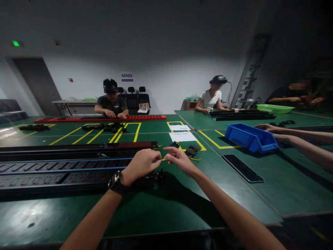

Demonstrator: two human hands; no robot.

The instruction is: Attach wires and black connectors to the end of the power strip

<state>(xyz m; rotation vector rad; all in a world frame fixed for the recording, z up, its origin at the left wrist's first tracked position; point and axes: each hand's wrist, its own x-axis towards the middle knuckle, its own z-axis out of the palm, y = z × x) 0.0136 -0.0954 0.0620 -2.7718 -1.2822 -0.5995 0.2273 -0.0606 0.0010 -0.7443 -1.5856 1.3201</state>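
Observation:
My left hand (142, 162), with a watch on the wrist, is closed in a pinch over the end of a long black strip with rows of sockets (59, 177). From its fingertips a short yellow wire (164, 159) runs to my right hand (180, 160). The right thumb and a finger pinch that wire, while the index finger points out to the left. Below the left hand, dark wire ends (158, 176) stick out of the strip's end. Another dark strip (125, 145) lies just beyond. Small black parts (193, 150) with wires rest past my right hand.
To the right are a phone (243, 168) and a blue bin (251, 138), with another person's hands (272, 130) beside the bin. White paper sheets (183, 136) lie ahead. Across the green table (156, 222), co-workers sit by a red strip (145, 117) and black rails (241, 114).

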